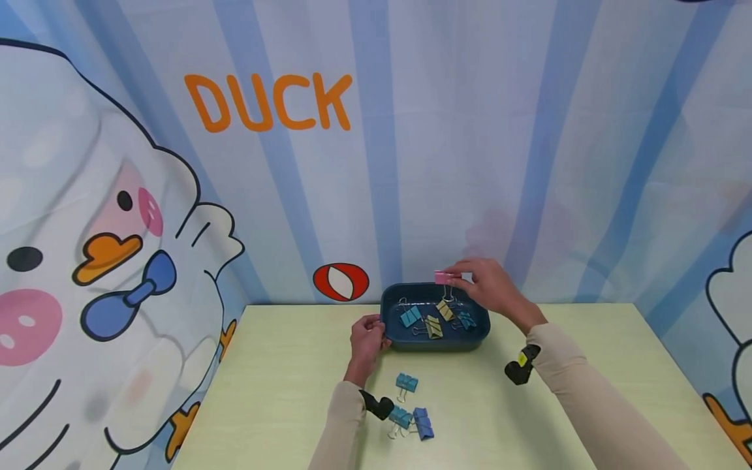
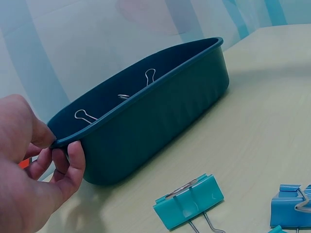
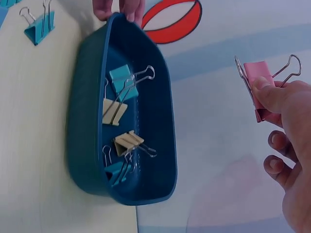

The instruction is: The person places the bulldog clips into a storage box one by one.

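Observation:
My right hand point(image 1: 490, 285) pinches a pink binder clip point(image 3: 257, 85) between thumb and fingers, above the right back part of a dark blue tray point(image 1: 435, 345). With thumb and fingers, my left hand point(image 2: 36, 165) grips the tray's left end at the rim. Inside the tray lie a teal clip point(image 1: 410, 316), a yellow clip point(image 1: 433, 327), another yellow clip point(image 1: 445, 310) and a darker teal clip point(image 1: 467, 320), their wire handles sticking out at various angles.
In front of the tray, a teal clip point(image 1: 407, 382) lies on the pale table point(image 1: 282, 378). Nearer me, a second teal clip point(image 1: 401, 416) lies beside a blue clip point(image 1: 423, 423). A printed duck curtain point(image 1: 446, 143) hangs right behind the tray.

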`<state>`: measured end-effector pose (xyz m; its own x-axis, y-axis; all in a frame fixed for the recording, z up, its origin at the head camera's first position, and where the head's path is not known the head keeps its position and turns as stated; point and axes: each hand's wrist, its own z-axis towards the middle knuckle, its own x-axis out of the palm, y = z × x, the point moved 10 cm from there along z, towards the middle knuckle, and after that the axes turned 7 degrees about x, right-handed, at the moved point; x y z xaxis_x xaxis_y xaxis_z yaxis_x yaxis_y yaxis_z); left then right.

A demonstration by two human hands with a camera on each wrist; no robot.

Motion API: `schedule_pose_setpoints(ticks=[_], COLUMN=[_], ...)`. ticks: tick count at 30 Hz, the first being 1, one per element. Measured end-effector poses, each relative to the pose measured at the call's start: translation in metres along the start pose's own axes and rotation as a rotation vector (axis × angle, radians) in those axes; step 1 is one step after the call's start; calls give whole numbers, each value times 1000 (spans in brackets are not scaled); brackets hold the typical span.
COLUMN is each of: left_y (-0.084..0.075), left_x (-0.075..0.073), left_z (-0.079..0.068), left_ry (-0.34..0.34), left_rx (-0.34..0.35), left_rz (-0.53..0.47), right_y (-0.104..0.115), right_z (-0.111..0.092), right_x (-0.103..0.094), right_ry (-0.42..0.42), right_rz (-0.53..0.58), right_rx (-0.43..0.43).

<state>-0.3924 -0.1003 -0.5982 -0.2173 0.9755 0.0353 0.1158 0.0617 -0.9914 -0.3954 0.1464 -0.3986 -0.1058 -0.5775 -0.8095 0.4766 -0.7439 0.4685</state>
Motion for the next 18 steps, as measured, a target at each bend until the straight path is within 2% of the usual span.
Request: schedule_pose_setpoints(ticks=[5,14,18], left_y=[0,1,1], left_x=[0,-1,0], left_z=[2,1,1], left_ry=[-3,-7,-8], left_rx=[3,-7,-6], left_rz=[1,1,-1], right_y=[-10,-13,-15], right_z=[1,-1,-4], right_x=[1,0,3], right_ry=[11,18,47], right_rz=[-22,-27,-25], right_rx=[32,55,63])
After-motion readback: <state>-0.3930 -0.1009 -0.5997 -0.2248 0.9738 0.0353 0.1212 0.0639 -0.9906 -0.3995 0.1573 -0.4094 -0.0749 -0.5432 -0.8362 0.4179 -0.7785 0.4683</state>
